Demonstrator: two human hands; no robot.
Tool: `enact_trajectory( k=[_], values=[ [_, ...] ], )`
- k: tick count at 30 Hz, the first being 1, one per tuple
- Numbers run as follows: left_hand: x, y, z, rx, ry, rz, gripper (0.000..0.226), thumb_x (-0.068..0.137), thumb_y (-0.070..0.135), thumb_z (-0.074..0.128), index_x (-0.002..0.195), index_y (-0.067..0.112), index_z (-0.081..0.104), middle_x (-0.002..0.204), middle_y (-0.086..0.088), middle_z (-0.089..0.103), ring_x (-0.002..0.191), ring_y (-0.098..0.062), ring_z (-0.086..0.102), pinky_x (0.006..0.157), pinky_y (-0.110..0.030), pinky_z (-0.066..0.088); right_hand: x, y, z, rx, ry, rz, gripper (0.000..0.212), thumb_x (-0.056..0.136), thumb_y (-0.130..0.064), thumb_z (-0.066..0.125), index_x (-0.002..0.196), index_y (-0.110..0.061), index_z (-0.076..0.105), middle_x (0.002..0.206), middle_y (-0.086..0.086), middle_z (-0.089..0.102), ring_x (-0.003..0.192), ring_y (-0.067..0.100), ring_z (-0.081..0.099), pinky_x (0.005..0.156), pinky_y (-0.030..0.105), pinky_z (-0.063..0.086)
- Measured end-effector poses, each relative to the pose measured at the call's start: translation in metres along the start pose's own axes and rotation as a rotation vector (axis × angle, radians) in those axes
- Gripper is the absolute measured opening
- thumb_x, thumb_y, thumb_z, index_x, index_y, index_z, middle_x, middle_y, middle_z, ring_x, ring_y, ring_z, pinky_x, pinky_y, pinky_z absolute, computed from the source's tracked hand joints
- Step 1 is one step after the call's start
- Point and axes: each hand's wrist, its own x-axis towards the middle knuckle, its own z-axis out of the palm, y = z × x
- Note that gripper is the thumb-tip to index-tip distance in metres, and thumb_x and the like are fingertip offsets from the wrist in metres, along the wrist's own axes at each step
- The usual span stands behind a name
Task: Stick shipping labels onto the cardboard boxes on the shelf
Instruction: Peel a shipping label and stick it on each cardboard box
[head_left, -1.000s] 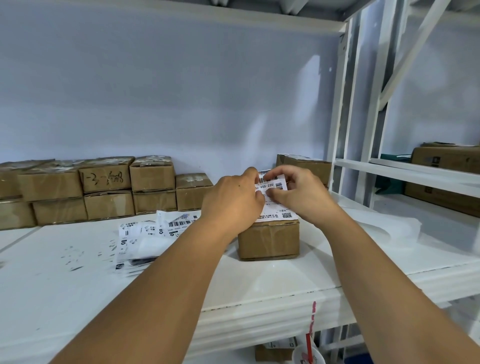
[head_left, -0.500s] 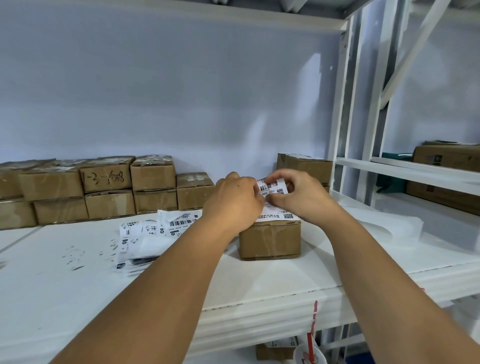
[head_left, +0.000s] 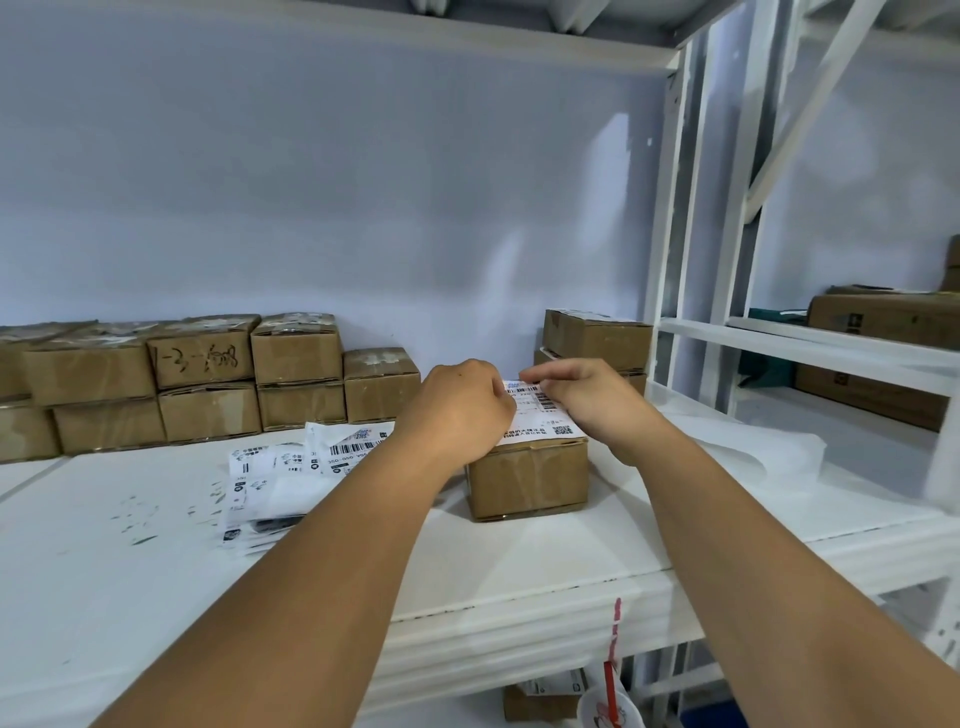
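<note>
Two bare hands meet over a small brown cardboard box (head_left: 527, 480) standing on the white shelf board (head_left: 156, 582). A white barcoded shipping label (head_left: 540, 418) lies on top of this box. The left hand (head_left: 457, 410) rests on the label's left side with its fingers curled under and hidden, so I cannot tell whether it pinches the paper. The right hand (head_left: 587, 400) lays nearly straight fingers on the label's far edge, grasping nothing. Just left of the box lies a loose pile of white labels (head_left: 291, 467), and stacked brown cartons (head_left: 208, 374) stand farther left.

Shipping label (head_left: 540, 415): white, barcoded, lying atop small brown cardboard box (head_left: 527, 480), frame centre, on white shelf (head_left: 519, 551).
</note>
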Motion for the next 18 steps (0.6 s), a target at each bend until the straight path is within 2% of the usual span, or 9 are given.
enact_trajectory(
  k=[3,6,9,12,16,18],
  values=[
    [-0.0001,0.0015,-0.0005,-0.016,-0.061,0.002,0.024,0.094,0.027,0.043,0.110,0.024,0.061,0.120,0.003,0.060,0.110,-0.019,0.052,0.081,-0.025,0.038,-0.0005,0.0003,0.0006,0.088,0.008,0.041,0.031,0.097,-0.002,0.040,0.105,-0.013,0.068,0.100,0.008,0.067,0.084,0.017,0.057,0.066,0.018,0.045],
    [0.0015,0.0012,-0.0003,-0.055,-0.146,-0.025,0.030,0.096,0.031,0.041,0.121,0.025,0.056,0.128,0.001,0.056,0.115,-0.020,0.050,0.086,-0.026,0.037,-0.0023,-0.0012,0.0020,0.175,-0.011,0.077,0.032,0.097,0.001,0.037,0.108,-0.010,0.065,0.089,0.007,0.066,0.071,0.013,0.058,0.053,0.011,0.046],
    [0.0036,-0.0010,0.0007,-0.113,-0.208,-0.068,0.036,0.096,0.039,0.040,0.130,0.029,0.049,0.133,0.000,0.052,0.119,-0.021,0.047,0.092,-0.028,0.038,-0.0023,-0.0004,0.0022,0.216,-0.026,0.113,0.033,0.096,0.001,0.038,0.109,-0.010,0.066,0.087,0.004,0.068,0.070,0.012,0.061,0.056,0.014,0.048],
    [0.0032,-0.0010,-0.0001,-0.156,-0.235,-0.080,0.040,0.097,0.040,0.039,0.134,0.027,0.044,0.137,-0.001,0.049,0.119,-0.020,0.047,0.086,-0.026,0.035,-0.0011,0.0021,0.0029,0.271,-0.019,0.140,0.033,0.095,-0.001,0.039,0.111,-0.009,0.067,0.089,0.005,0.069,0.073,0.014,0.062,0.061,0.019,0.048],
    [0.0029,-0.0005,0.0001,-0.214,-0.233,-0.101,0.045,0.097,0.039,0.041,0.139,0.023,0.039,0.141,-0.004,0.042,0.122,-0.020,0.045,0.085,-0.023,0.032,-0.0013,0.0028,0.0051,0.306,0.045,0.166,0.029,0.096,-0.005,0.044,0.118,-0.016,0.061,0.091,0.003,0.067,0.070,0.009,0.061,0.048,0.011,0.045],
    [0.0035,-0.0020,0.0018,-0.237,-0.215,-0.117,0.047,0.096,0.040,0.042,0.140,0.022,0.038,0.141,-0.005,0.042,0.122,-0.021,0.046,0.088,-0.025,0.034,-0.0018,0.0023,0.0057,0.290,0.058,0.185,0.025,0.096,-0.006,0.046,0.113,-0.010,0.064,0.086,0.003,0.067,0.067,0.010,0.061,0.043,0.010,0.041]
  ],
)
